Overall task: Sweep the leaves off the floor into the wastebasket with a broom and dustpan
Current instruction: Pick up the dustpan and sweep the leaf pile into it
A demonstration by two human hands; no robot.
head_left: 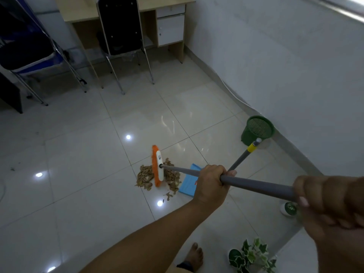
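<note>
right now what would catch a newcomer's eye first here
The orange broom stands out mid-floor, its head set in a pile of dry leaves, with both hands on its grey handle. A blue dustpan lies just right of the pile, and a green wastebasket stands by the right wall.

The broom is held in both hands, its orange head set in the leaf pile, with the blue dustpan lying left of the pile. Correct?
Not quite. In the head view the blue dustpan lies right of the leaf pile, not left. The broom is in both hands, as stated.
</note>
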